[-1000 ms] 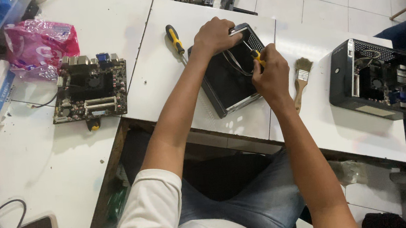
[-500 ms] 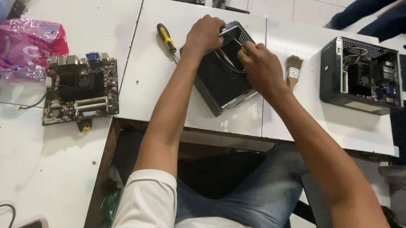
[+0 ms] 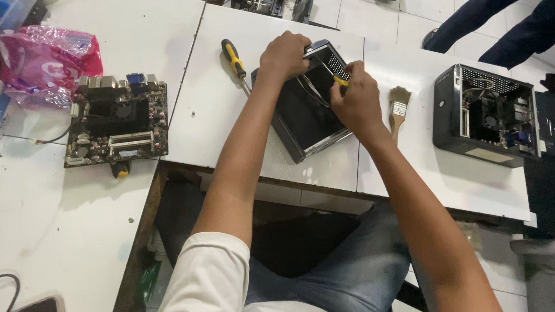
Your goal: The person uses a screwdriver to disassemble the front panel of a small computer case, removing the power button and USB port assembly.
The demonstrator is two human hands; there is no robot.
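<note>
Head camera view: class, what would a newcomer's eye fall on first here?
Both hands meet mid-table on an open small computer case: the left hand grips its far edge, the right hand works a yellow-handled tool inside. A bare circuit board lies to the left, and a second open case stands on the right beyond a paintbrush.

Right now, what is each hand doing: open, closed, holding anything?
Left hand: closed, gripping the top edge of the small black computer case.
Right hand: closed on a yellow-handled tool, over the case.
</note>
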